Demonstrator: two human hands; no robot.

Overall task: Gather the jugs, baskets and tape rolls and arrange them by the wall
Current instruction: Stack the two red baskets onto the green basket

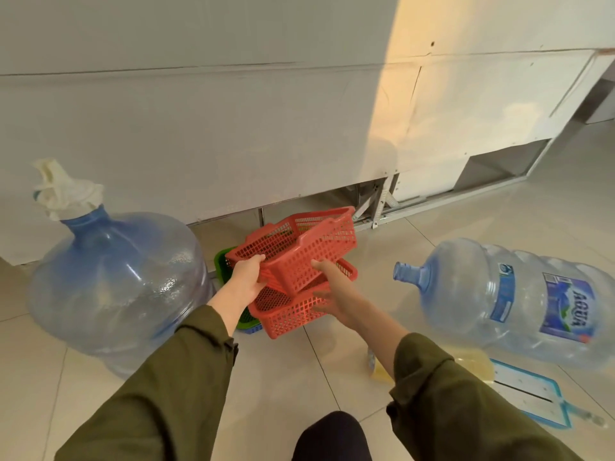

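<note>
My left hand (245, 280) grips the near left rim of a red mesh basket (309, 242), held tilted above the floor. My right hand (336, 294) touches that basket's near corner with its fingers, and its palm lies against a second red basket (293, 316) underneath. Under these lie a green basket (222, 261) and a blue basket (251, 328), mostly hidden. A large blue water jug (113, 287) stands upright on the left with a crumpled white cover on its neck. A clear labelled jug (519, 301) lies on its side at the right. No tape rolls are in view.
The white wall (233, 128) runs close behind the baskets, with an open gap and metal framing (376, 204) at its base. A blue-edged flat board (532, 390) and a yellow object (476, 366) lie on the tiled floor at the right. My knee (329, 437) is at the bottom.
</note>
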